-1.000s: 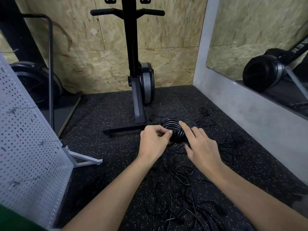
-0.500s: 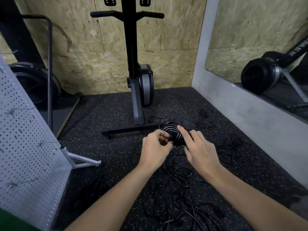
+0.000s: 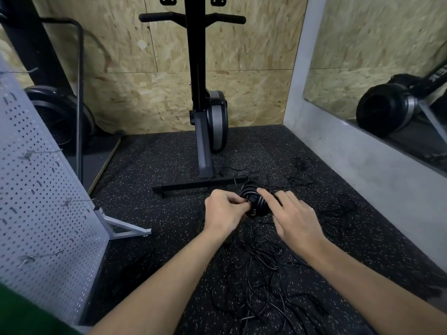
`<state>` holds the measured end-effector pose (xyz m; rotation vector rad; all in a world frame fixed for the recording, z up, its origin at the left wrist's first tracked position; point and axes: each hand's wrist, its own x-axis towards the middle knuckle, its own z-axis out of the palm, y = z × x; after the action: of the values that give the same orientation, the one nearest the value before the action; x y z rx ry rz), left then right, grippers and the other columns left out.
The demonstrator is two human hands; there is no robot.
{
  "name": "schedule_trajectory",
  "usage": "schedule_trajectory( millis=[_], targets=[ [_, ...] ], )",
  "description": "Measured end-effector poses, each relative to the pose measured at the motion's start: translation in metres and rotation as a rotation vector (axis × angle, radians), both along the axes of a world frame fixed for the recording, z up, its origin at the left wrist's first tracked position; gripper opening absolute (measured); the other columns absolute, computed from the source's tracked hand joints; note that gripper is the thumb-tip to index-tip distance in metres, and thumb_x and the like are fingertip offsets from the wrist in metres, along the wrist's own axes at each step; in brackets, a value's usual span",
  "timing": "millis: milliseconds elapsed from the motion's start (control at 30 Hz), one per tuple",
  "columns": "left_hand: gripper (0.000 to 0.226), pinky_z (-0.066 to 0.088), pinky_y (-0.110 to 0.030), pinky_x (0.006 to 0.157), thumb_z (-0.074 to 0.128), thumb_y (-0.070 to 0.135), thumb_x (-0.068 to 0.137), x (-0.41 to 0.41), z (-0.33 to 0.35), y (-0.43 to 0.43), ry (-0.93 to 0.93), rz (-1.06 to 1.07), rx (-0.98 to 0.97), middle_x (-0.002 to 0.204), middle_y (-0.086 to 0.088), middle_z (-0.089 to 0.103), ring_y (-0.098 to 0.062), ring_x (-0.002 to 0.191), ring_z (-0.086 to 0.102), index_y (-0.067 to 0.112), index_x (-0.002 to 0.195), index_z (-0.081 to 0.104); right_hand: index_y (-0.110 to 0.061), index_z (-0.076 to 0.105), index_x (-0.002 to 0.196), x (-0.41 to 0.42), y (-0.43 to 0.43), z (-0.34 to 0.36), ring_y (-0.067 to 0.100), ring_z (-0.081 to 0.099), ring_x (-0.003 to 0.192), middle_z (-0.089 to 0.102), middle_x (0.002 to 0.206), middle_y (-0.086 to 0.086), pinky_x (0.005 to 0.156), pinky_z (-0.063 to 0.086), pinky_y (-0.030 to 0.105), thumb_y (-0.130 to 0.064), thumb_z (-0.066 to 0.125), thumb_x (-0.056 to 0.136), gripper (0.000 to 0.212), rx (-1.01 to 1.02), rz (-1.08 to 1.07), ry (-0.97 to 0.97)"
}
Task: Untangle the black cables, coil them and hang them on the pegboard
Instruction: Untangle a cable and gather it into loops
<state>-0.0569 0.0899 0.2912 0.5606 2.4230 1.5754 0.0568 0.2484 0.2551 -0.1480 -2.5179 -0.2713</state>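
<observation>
Coiling: we are binding one bundle.
We are pinching the coil (image 3: pixel 258 206) with our left hand (image 3: pixel 223 210) and pressing our right hand (image 3: pixel 294 213) on it, fingers (image 3: pixel 266 195) straight — next, we judge, a tight tuck.

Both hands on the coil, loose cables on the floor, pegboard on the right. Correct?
No: the head view shows the pegboard on the left, not the right. Rest holds: left hand and right hand on the coil, loose cables on the floor.
</observation>
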Motion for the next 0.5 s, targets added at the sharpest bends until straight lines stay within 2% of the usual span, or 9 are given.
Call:
schedule_trajectory(
  millis=[100, 200, 333, 400, 500],
  targets=[
    [0.009, 0.059, -0.027, 0.066, 0.087, 0.019, 0.081, -0.002, -0.002, 0.002, -0.109, 0.005, 0.035, 0.063, 0.002, 0.075, -0.015, 0.062, 0.073, 0.018, 0.073, 0.082, -0.017, 0.051, 0.15, 0.001, 0.0, 0.003, 0.022, 0.057, 0.088, 0.057, 0.1, 0.002, 0.061, 0.056, 0.036, 0.002, 0.084, 0.067, 0.091, -0.031, -0.004, 0.003],
    [0.007, 0.06, -0.028, 0.071, 0.087, 0.022, 0.081, -0.002, -0.007, 0.004, -0.117, 0.035, 0.081, 0.065, 0.004, 0.075, -0.012, 0.066, 0.073, 0.019, 0.076, 0.083, -0.015, 0.052, 0.149, 0.0, -0.003, 0.003, 0.023, 0.057, 0.088, 0.058, 0.099, 0.003, 0.065, 0.055, 0.037, 0.004, 0.083, 0.066, 0.09, -0.038, -0.003, 0.028],
    [0.004, 0.055, -0.016, 0.074, 0.082, 0.019, 0.086, -0.001, -0.01, 0.0, 0.088, 0.02, 0.047, 0.078, 0.008, 0.076, 0.001, 0.073, 0.068, 0.015, 0.086, 0.084, -0.01, 0.053, 0.147, -0.001, -0.01, -0.005, 0.025, 0.058, 0.085, 0.058, 0.096, 0.004, 0.07, 0.051, 0.039, 0.005, 0.082, 0.067, 0.087, 0.02, 0.062, 0.011],
    [0.008, 0.057, -0.021, 0.081, 0.078, 0.018, 0.089, 0.001, -0.01, -0.003, 0.214, -0.008, 0.007, 0.086, 0.005, 0.078, -0.003, 0.08, 0.07, 0.012, 0.093, 0.083, -0.009, 0.053, 0.147, -0.002, -0.012, -0.007, 0.026, 0.058, 0.085, 0.059, 0.097, 0.004, 0.072, 0.052, 0.039, 0.003, 0.084, 0.066, 0.087, 0.03, 0.082, -0.001],
    [0.008, 0.058, -0.028, 0.085, 0.078, 0.018, 0.091, 0.001, -0.013, -0.002, 0.276, -0.001, 0.004, 0.089, 0.004, 0.078, -0.007, 0.084, 0.07, 0.013, 0.096, 0.082, -0.008, 0.055, 0.146, -0.003, -0.014, -0.006, 0.026, 0.059, 0.085, 0.06, 0.096, 0.005, 0.073, 0.052, 0.039, 0.003, 0.084, 0.066, 0.086, 0.025, 0.086, 0.014]
  ],
)
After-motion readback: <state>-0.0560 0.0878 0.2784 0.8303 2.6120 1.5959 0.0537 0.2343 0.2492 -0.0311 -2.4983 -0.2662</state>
